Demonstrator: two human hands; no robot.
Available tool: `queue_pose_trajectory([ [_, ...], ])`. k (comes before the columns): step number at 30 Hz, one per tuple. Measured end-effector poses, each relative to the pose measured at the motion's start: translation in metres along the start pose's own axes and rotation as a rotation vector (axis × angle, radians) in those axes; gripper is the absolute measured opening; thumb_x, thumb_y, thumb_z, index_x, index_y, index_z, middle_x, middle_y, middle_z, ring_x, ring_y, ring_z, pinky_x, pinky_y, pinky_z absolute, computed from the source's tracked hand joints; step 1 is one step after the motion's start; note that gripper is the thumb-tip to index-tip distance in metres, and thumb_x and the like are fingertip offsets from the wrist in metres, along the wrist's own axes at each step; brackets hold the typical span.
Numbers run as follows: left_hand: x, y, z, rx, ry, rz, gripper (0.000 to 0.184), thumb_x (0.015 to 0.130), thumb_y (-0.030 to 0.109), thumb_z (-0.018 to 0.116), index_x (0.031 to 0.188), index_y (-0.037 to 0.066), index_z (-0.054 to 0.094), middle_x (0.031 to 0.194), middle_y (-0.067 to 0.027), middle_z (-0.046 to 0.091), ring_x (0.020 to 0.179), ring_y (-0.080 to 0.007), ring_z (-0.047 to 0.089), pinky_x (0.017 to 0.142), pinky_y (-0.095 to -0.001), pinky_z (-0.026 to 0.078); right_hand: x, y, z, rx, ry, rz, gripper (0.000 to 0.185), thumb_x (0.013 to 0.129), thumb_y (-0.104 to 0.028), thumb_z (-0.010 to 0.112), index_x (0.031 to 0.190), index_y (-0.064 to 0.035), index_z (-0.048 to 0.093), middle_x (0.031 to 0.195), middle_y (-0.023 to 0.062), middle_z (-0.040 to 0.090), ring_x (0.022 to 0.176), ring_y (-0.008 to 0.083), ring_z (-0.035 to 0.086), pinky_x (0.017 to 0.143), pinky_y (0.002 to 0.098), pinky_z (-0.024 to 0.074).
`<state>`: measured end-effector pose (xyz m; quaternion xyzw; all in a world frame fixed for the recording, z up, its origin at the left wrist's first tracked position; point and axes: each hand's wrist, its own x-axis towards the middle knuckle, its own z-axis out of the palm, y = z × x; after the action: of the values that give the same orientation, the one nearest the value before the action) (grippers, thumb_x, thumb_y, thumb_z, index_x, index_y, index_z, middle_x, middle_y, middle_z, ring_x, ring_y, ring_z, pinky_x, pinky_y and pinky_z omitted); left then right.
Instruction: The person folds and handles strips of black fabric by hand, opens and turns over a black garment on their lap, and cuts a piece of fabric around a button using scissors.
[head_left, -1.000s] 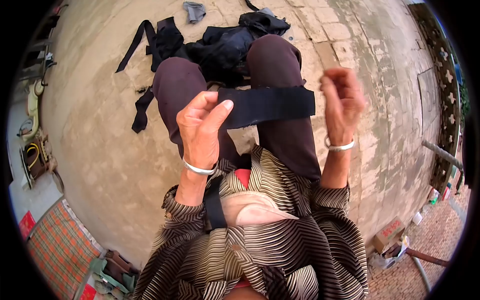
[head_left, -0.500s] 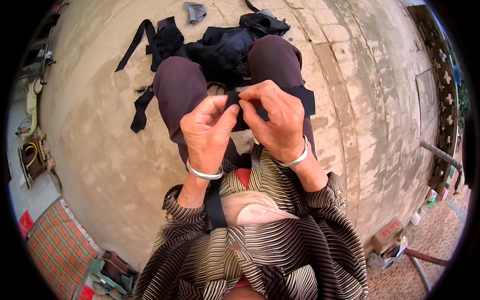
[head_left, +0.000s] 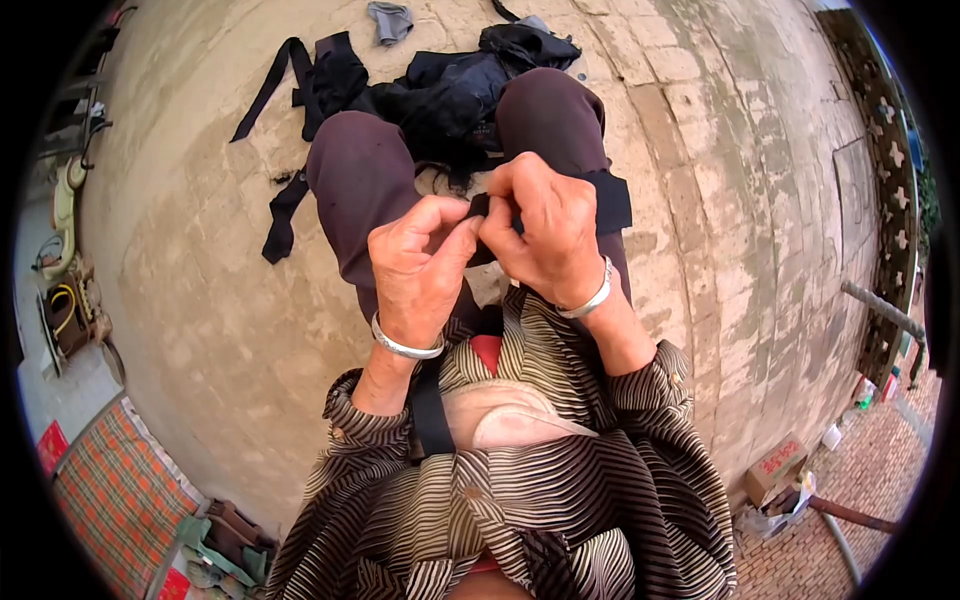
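Observation:
Between my knees, my left hand and my right hand are closed close together, pinching a strip of black cloth by thumb and fingers. The strip's middle is partly hidden behind my right hand, and its wide end lies out over my right thigh. A silvery bangle sits on each wrist. Beyond my knees, a heap of black cloth lies on the ground, with a long black strip at its left. Another black strip lies beside my left knee.
A grey cloth lies on the paved ground past the heap. At lower left is a plaid cover; a cardboard box stands at lower right near a pipe. A patterned wall runs along the right.
My right hand has risen slightly and moved a little left, turning. The pinched part of the strip now shows smaller and folded between my fingers. My left hand has shifted slightly right.

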<state>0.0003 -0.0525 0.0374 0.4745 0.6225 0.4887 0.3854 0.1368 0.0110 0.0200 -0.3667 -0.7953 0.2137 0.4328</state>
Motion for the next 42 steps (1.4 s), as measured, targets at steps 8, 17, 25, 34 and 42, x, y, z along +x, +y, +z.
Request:
queue_pose_trajectory([
  [8,0.001,-0.008,-0.002,-0.197,0.062,-0.161,0.006,0.084,0.000,0.068,0.084,-0.004,0.063,0.068,0.0032,0.060,0.062,-0.0016,0.050,0.056,-0.0188,0.039,0.006,0.027,-0.053,-0.013,0.314,0.415,0.007,0.078,0.003,0.060,0.082,-0.0033,0.058,0.064,0.0067,0.058,0.048,0.0163,0.054,0.050,0.0288,0.0437],
  [17,0.004,-0.021,-0.006,-0.359,0.136,-0.221,0.005,0.086,0.000,0.067,0.089,0.000,0.063,0.069,0.0094,0.050,0.057,0.0029,0.035,0.051,-0.0159,0.023,-0.095,0.171,-0.142,-0.730,0.184,0.637,0.010,0.085,-0.009,0.053,0.079,-0.0048,0.060,0.067,0.0165,0.060,0.065,0.0333,0.060,0.062,0.0399,0.0470],
  [25,0.005,-0.033,-0.008,-0.423,0.109,-0.236,0.006,0.087,-0.001,0.066,0.092,-0.001,0.064,0.076,0.0038,0.061,0.062,0.0001,0.050,0.055,-0.0152,0.038,-0.118,0.153,-0.128,-0.283,0.011,0.992,0.029,0.084,-0.026,0.061,0.076,0.0021,0.063,0.073,0.0130,0.066,0.069,0.0216,0.063,0.066,0.0317,0.0483],
  [34,0.002,-0.025,-0.010,-0.442,0.089,-0.248,0.007,0.086,0.001,0.067,0.092,0.000,0.064,0.076,0.0042,0.061,0.066,-0.0002,0.052,0.060,-0.0147,0.037,-0.086,0.113,-0.093,0.302,-0.169,0.945,0.050,0.095,-0.045,0.052,0.086,0.0022,0.066,0.078,0.0036,0.061,0.074,0.0133,0.055,0.071,0.0292,0.0445],
  [42,0.009,-0.039,-0.011,-0.710,-0.141,-0.326,0.017,0.086,0.005,0.050,0.098,-0.002,0.058,0.097,-0.0095,0.066,0.091,-0.0150,0.061,0.087,-0.0271,0.046,-0.047,0.066,-0.082,-0.256,0.166,0.482,0.012,0.087,-0.007,0.066,0.094,0.0029,0.065,0.073,0.0029,0.059,0.072,0.0088,0.055,0.067,0.0261,0.0455],
])
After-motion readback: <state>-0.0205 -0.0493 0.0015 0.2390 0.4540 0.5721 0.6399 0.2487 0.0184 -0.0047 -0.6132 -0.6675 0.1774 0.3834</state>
